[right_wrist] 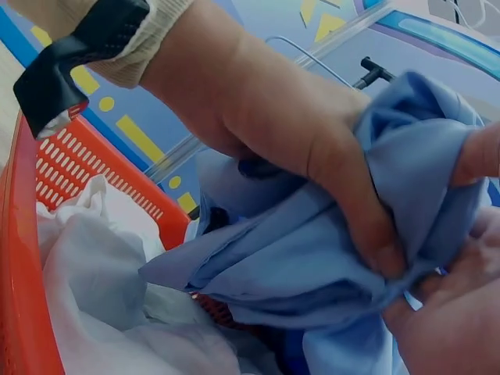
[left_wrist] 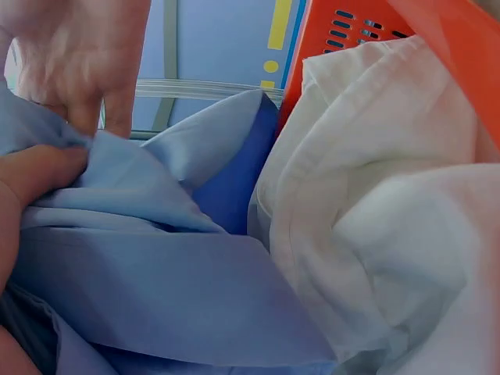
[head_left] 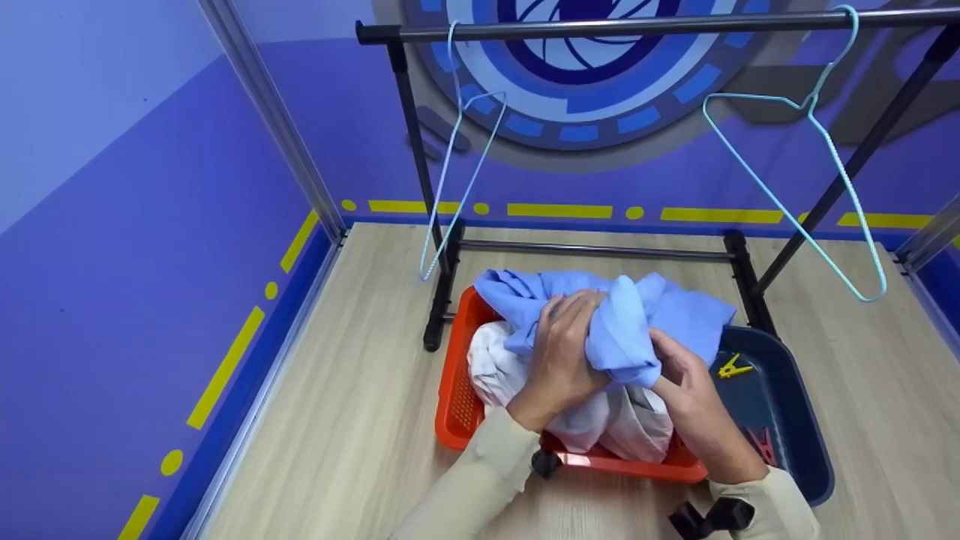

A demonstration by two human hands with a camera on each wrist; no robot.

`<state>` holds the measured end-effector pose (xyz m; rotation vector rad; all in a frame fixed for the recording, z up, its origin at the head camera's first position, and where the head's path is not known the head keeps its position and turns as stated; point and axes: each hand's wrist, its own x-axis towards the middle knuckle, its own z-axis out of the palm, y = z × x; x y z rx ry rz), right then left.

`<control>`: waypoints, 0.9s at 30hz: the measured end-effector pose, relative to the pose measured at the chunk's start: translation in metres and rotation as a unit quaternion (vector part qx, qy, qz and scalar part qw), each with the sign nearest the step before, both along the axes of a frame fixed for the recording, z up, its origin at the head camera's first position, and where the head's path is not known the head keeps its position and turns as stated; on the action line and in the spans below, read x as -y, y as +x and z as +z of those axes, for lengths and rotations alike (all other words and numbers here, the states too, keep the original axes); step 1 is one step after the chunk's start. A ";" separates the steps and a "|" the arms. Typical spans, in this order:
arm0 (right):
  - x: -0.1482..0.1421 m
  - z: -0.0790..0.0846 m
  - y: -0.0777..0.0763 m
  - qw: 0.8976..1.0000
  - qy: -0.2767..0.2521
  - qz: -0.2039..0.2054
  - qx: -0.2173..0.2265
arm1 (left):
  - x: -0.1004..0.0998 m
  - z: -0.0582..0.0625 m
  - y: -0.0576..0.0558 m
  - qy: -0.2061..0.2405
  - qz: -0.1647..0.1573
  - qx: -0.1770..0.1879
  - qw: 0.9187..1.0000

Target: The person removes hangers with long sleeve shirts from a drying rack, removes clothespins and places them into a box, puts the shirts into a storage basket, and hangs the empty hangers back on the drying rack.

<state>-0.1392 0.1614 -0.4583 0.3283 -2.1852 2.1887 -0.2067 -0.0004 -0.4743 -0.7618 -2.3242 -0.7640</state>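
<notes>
Both hands hold a bunched light blue shirt (head_left: 622, 337) above an orange-red basket (head_left: 450, 405). My left hand (head_left: 566, 349) grips the cloth from the left, its thumb pressed into the folds in the right wrist view. From the right, my right hand (head_left: 690, 390) pinches the shirt's near edge between thumb and fingers. A pointed, collar-like fold of the shirt (right_wrist: 226, 266) sticks out in the right wrist view, and the rest drapes over the basket's far side. Crumpled white cloth (left_wrist: 367, 195) lies in the basket beneath the hands.
Behind the basket stands a black clothes rack (head_left: 600, 28). Two wire hangers hang from its bar, a pale blue hanger (head_left: 442, 172) left and a mint hanger (head_left: 765, 184) right. A dark tray (head_left: 806, 427) beside the basket holds a yellow clothespin (head_left: 733, 367) and a red clothespin (head_left: 763, 448).
</notes>
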 end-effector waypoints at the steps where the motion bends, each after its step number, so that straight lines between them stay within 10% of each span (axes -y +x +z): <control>1: -0.001 0.000 0.000 1.000 0.000 0.008 -0.001 | 0.000 0.000 0.000 0.004 -0.002 -0.003 1.000; 15: -0.031 -0.006 0.007 0.999 0.017 0.025 -0.030 | 0.007 0.000 -0.005 0.116 -0.009 0.015 0.993; 21: -0.043 -0.025 0.011 0.994 0.013 -0.111 0.022 | 0.010 0.003 -0.005 0.135 -0.011 0.002 0.991; 27: -0.049 -0.048 0.011 0.945 0.087 -0.263 0.175 | 0.013 0.010 -0.005 0.161 -0.017 -0.008 0.987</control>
